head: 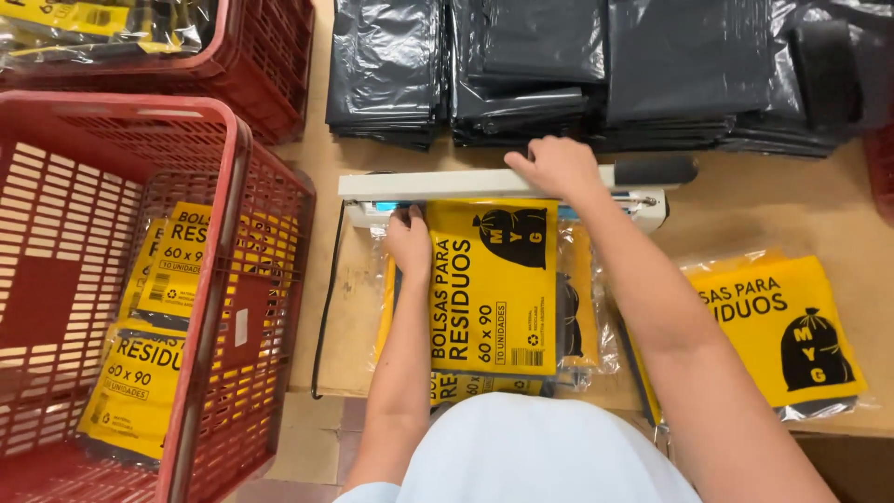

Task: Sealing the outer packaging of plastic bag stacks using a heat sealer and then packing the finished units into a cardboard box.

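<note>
Pressing down on the white arm of the heat sealer (pixel 484 183) is what the right hand (pixel 556 168) shows, palm flat and fingers curled over the bar, just left of its black handle end. The yellow packet of bags (pixel 492 284) is lying on the tabletop (pixel 745 219) with its top edge fed under the bar; it is held there by the left hand (pixel 409 242), fingers closed on the packet's upper left corner right at the sealer. Judged from this, a seal is being made: the clear film mouth should be kept flat and square to the bar, with no folds caught, and pressure kept even along the arm until the seal is set. The left fingers are best kept off the hot strip, which is very near them. A second packet is seen under the first, partly hidden. Another yellow packet (pixel 787 331) is lying to the right on the tabletop, apart from both hands. Finished-looking packets are stacked in the red basket (pixel 219 270) at the left. Folded black bags (pixel 549 65) are piled beyond the sealer. A black cord (pixel 326 298) is run down the sealer's left side.
</note>
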